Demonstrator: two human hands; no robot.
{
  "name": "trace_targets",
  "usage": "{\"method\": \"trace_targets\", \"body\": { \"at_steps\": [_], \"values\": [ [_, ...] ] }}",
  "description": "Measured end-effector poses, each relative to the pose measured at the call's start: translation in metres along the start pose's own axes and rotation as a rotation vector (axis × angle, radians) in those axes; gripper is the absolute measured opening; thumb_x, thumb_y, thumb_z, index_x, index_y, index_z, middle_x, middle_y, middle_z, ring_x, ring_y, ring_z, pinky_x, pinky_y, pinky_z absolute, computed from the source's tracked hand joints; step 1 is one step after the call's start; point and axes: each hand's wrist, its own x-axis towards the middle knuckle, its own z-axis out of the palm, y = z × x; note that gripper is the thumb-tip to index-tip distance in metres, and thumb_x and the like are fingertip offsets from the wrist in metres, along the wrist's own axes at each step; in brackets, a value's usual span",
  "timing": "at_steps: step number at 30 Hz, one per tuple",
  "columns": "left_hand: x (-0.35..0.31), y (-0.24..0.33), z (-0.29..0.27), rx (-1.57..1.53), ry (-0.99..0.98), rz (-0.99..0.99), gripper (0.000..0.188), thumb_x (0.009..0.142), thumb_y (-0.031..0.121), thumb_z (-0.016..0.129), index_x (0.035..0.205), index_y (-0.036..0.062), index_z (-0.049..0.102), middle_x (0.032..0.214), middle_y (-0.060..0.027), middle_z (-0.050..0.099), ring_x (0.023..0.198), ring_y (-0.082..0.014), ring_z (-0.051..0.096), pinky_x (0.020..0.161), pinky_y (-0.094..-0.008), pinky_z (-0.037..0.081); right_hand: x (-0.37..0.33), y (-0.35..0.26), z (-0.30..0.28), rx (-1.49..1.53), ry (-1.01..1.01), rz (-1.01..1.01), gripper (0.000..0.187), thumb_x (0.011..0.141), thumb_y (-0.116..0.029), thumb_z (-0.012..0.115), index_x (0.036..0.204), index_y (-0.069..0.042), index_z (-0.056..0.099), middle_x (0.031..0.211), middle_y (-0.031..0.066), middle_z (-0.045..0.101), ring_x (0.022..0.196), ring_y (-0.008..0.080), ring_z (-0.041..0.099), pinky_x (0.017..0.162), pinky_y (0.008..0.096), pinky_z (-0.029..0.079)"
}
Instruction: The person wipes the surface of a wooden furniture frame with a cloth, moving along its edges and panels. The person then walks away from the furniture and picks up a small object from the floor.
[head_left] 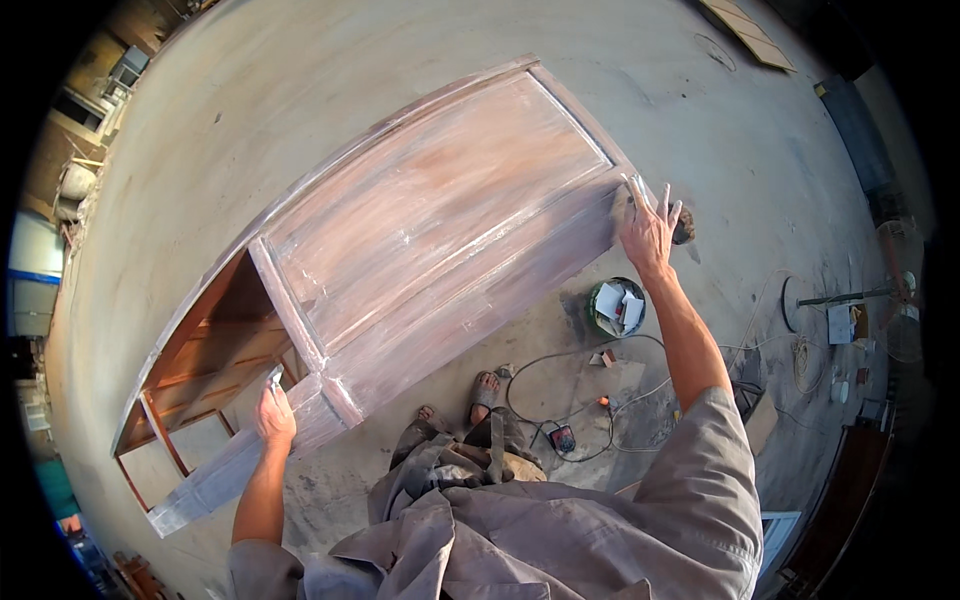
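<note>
A large wooden cabinet point(430, 240), pinkish brown with pale dusty streaks, lies slanted across the floor before me. Its right part is a broad framed panel; its left part is an open frame with orange-brown boards inside. My left hand point(275, 415) is closed at the lower left rail of the cabinet, beside the opening. A small pale piece point(275, 377) sticks up from its fingers, too small to name. At the cabinet's right corner, my right hand point(650, 230) rests with whitened fingers spread, holding nothing that I can see.
Near my right arm stands a dark bucket point(617, 307) with white pieces in it. Cables point(560, 357) and a small red-and-black device point(563, 438) lie by my feet. A pedestal fan point(890, 292) and a coiled cord point(803, 362) are at the right; a flat board point(750, 32) lies far right.
</note>
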Motion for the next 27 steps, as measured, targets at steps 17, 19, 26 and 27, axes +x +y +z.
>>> {"method": "trace_targets", "body": {
  "at_steps": [17,19,26,27],
  "values": [
    [-0.006,0.005,-0.007,-0.008,-0.006,-0.022,0.027,0.101,0.02,0.057,0.122,0.0063,0.067,0.11,-0.0211,0.073,0.098,-0.0448,0.069,0.084,-0.0525,0.055,-0.175,-0.285,0.017,0.593,-0.301,-0.642,0.061,0.091,-0.012,0.061,0.151,-0.007,0.051,0.153,0.0209,0.054,0.155,0.039,0.032,0.127,0.0653,0.012],
    [-0.01,0.008,-0.012,-0.001,-0.012,-0.045,0.028,0.101,0.02,0.057,0.123,0.0066,0.067,0.111,-0.0206,0.073,0.098,-0.0437,0.069,0.084,-0.0517,0.056,-0.137,-0.25,0.009,0.481,-0.288,-0.737,0.051,0.094,-0.015,0.06,0.145,-0.007,0.056,0.151,0.0182,0.056,0.151,0.0392,0.039,0.127,0.0649,0.016],
    [-0.003,0.021,-0.015,0.028,0.002,-0.004,0.028,0.1,0.02,0.059,0.124,0.0085,0.066,0.113,-0.0175,0.073,0.099,-0.0413,0.07,0.084,-0.0508,0.056,-0.088,-0.186,0.005,0.293,-0.236,-0.41,0.057,0.095,-0.01,0.057,0.15,0.001,0.049,0.153,0.0246,0.052,0.151,0.0444,0.036,0.127,0.0607,0.017],
    [-0.004,0.018,-0.012,0.008,0.006,-0.002,0.028,0.099,0.02,0.059,0.124,0.0088,0.066,0.114,-0.0171,0.073,0.099,-0.041,0.07,0.084,-0.0507,0.056,-0.123,-0.24,0.009,0.366,-0.246,-0.528,0.06,0.093,-0.011,0.059,0.15,0.001,0.049,0.155,0.025,0.049,0.151,0.0434,0.036,0.128,0.0602,0.018]
  ]
}}
